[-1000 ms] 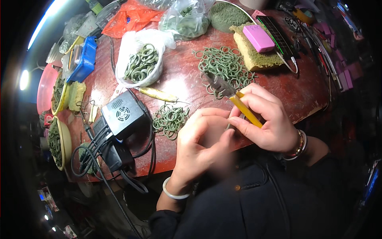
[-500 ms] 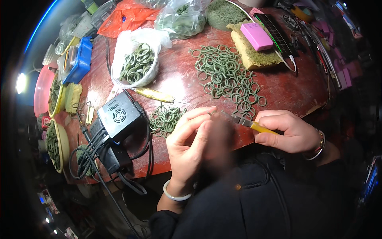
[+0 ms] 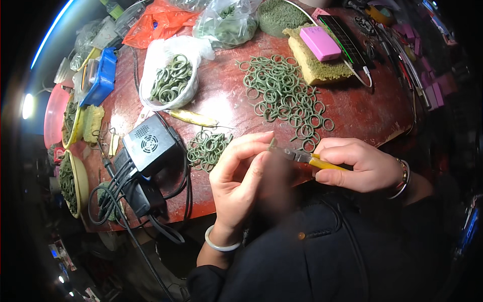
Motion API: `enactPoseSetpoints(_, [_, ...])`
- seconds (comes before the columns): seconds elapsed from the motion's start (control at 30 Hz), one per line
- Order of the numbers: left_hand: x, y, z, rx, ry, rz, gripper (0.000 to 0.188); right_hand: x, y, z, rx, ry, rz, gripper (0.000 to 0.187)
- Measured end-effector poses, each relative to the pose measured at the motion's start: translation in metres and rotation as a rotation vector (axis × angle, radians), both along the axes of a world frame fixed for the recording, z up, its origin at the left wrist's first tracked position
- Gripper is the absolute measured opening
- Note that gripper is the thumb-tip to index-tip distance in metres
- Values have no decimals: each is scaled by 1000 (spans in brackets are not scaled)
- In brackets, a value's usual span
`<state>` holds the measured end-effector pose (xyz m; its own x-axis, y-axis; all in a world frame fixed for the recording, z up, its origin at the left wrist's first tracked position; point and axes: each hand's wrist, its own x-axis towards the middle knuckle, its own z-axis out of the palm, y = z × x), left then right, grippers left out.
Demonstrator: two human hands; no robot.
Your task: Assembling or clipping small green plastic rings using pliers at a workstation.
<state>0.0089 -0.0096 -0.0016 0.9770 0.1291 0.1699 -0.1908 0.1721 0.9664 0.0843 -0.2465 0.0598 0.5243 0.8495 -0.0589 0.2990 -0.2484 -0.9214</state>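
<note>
My left hand (image 3: 232, 177) pinches a small green ring (image 3: 272, 143) between thumb and fingertips; only part of the ring shows. Yellow-handled pliers (image 3: 328, 164) are gripped in my right hand (image 3: 359, 165), their metal jaws pointing left toward the ring. Whether the jaws touch the ring I cannot tell, as a dark blur covers the area just below. A large loose heap of green rings (image 3: 282, 90) lies beyond my right hand. Beside my left hand is a smaller pile of similar rings (image 3: 209, 150).
A bag-lined bowl (image 3: 173, 98) of thicker green rings stands on the red table (image 3: 221, 80). Left of it sit a black box with a fan grille (image 3: 149, 142), tangled cables and a blue tray (image 3: 102, 75). A pink box (image 3: 320, 43) rests on a yellow sponge block (image 3: 322, 73).
The pliers have shifted slightly left, closer to my left fingertips. More of the green ring now shows above my left thumb. The whole view has moved a little.
</note>
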Motion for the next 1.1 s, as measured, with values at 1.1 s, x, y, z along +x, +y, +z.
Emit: enactPoseSetpoints(1.1, [10, -21, 15, 798, -459, 390, 18, -1, 40, -2, 160, -279, -304, 13])
